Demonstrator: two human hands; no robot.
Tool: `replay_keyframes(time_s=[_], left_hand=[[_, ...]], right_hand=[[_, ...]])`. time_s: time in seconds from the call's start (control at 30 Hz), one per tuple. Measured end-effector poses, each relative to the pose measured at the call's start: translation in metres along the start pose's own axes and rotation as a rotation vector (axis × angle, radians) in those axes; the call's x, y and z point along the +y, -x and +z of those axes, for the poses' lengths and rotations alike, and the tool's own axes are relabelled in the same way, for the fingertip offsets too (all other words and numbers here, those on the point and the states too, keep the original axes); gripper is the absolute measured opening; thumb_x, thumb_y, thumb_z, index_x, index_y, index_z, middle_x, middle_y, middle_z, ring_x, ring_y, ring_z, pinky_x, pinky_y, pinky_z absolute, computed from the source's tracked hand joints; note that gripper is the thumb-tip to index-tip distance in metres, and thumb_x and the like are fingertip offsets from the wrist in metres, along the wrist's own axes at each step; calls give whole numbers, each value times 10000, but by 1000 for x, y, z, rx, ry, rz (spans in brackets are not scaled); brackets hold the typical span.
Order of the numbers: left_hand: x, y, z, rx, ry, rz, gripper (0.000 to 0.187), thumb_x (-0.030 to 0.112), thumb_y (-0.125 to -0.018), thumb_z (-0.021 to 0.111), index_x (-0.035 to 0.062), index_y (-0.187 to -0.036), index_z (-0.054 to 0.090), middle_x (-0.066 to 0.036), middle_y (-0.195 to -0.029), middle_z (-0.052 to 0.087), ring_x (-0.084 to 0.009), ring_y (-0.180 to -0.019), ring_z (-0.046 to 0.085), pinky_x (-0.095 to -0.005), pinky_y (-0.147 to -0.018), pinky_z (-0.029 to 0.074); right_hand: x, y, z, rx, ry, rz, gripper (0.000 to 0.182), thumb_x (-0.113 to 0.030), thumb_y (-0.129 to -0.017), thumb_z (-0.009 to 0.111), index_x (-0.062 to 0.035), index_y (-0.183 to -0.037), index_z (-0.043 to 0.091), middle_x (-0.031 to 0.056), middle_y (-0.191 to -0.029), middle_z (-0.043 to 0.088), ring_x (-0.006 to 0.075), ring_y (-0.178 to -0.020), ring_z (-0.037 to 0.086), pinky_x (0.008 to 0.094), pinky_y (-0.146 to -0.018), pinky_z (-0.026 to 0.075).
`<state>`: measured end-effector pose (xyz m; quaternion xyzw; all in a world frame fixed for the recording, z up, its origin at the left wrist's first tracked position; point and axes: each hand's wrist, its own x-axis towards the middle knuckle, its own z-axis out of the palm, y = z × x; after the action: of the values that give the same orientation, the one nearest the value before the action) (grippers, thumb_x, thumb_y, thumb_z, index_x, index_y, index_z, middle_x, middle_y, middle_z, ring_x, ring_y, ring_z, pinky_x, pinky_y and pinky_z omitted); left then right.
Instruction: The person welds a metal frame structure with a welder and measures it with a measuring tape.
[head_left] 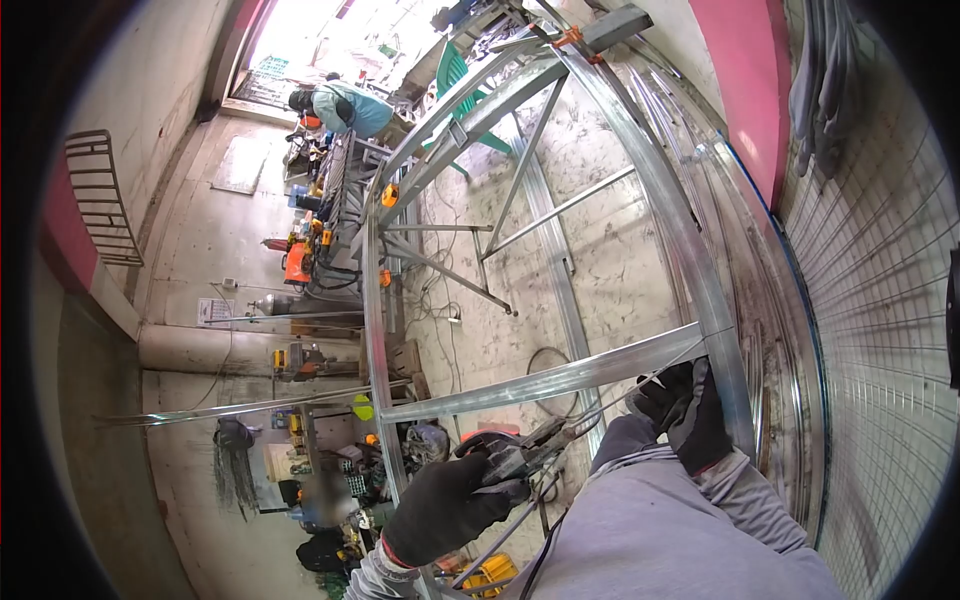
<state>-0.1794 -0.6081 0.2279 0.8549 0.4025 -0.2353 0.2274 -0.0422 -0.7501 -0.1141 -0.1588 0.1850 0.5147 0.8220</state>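
Observation:
My left hand [450, 512], in a dark glove, is wrapped around a tool that looks like a welding electrode holder [528, 452]. A thin rod [640, 386] runs from its jaws up to the corner of the metal frame [560, 378]. Close below that corner, my gloved right hand [688, 412] has its fingers curled, right beside the frame's long side tube [722, 355]. What lies in those fingers is hidden by the glove. Shiny rectangular tubes make up the frame, which stretches away in front of me.
A person [352, 108] bends over at the far end. Tools and orange clamps [390, 194] lie left of the frame, near a gas cylinder [285, 305]. Behind the frame stands a green chair [480, 105]. Cables [435, 300] trail over the floor; wire mesh [880, 300] stands right.

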Motion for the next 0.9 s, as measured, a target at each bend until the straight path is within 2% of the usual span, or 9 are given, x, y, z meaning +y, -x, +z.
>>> replay_keyframes(time_s=[0.1, 0.17, 0.33, 0.43, 0.53, 0.6, 0.7, 0.8, 0.9], left_hand=[[1, 0, 3, 34, 101, 17, 508, 450, -912, 776, -30, -820, 637, -133, -600, 535, -234, -547, 517, -397, -560, 466], [-1, -1, 3, 3, 34, 10, 461, 415, -900, 792, -36, -935, 704, -177, -744, 658, -228, -608, 566, -382, -603, 506], [-11, 2, 4, 130, 47, 194, 361, 228, -861, 846, -35, -1024, 662, -76, -690, 707, -173, -618, 725, -299, -576, 553], [-7, 5, 3, 241, 469, 15, 319, 166, -870, 817, -33, -1067, 664, -82, -775, 728, -151, -672, 725, -284, -619, 563], [-7, 7, -5, 244, 258, 60, 352, -45, -879, 693, -34, -1227, 640, -91, -994, 735, -97, -824, 674, -261, -717, 559], [-8, 0, 0, 257, 433, 72, 439, -64, -894, 680, -10, -1324, 612, -82, -1022, 720, -106, -820, 647, -244, -708, 549], [-22, -5, 6, 296, 602, 154, 456, 23, -960, 659, -4, -1406, 567, -78, -1019, 689, -104, -845, 639, -232, -710, 541], [-36, -1, 7, 223, 1287, 101, 437, 167, -1018, 633, -15, -1409, 562, -72, -1014, 664, -90, -871, 630, -216, -706, 532], [-13, 6, -9, 541, 237, 224, 593, 517, -1025, 632, -31, -1246, 580, -43, -831, 664, -114, -684, 631, -284, -605, 516]], right_hand=[[2, -2, -4, -5, 18, -9, 442, -545, -1063, 513, -180, -1289, 613, 95, -1330, 667, 355, -1207, 649, 533, -990, 547], [4, -5, -15, -60, -22, -25, 485, -550, -1067, 503, -147, -1316, 603, 115, -1345, 657, 361, -1214, 644, 541, -996, 543], [-3, 4, 13, 55, -9, -10, 500, -545, -1075, 489, -124, -1324, 592, 133, -1352, 650, 356, -1207, 646, 545, -1018, 534], [-5, 6, 16, 66, -4, 2, 517, -553, -1076, 481, -123, -1344, 583, 133, -1356, 648, 348, -1205, 647, 540, -1025, 530], [-7, 8, 18, 61, 17, 10, 534, -565, -1074, 475, -128, -1362, 577, 127, -1362, 647, 339, -1208, 646, 529, -1022, 530], [-8, 8, 20, 44, 23, 7, 543, -571, -1074, 472, -130, -1372, 575, 123, -1365, 646, 335, -1210, 645, 523, -1020, 530], [-8, 11, 23, 51, 45, 9, 550, -576, -1074, 467, -133, -1384, 572, 113, -1383, 641, 329, -1227, 639, 509, -1027, 525], [-8, 10, 22, 67, 62, 17, 586, -588, -1074, 454, -132, -1430, 551, 108, -1420, 625, 325, -1246, 632, 503, -1041, 516], [-8, 10, 21, 26, 70, -3, 643, -605, -1073, 432, -125, -1494, 513, 111, -1465, 601, 340, -1266, 623, 499, -1046, 513]])
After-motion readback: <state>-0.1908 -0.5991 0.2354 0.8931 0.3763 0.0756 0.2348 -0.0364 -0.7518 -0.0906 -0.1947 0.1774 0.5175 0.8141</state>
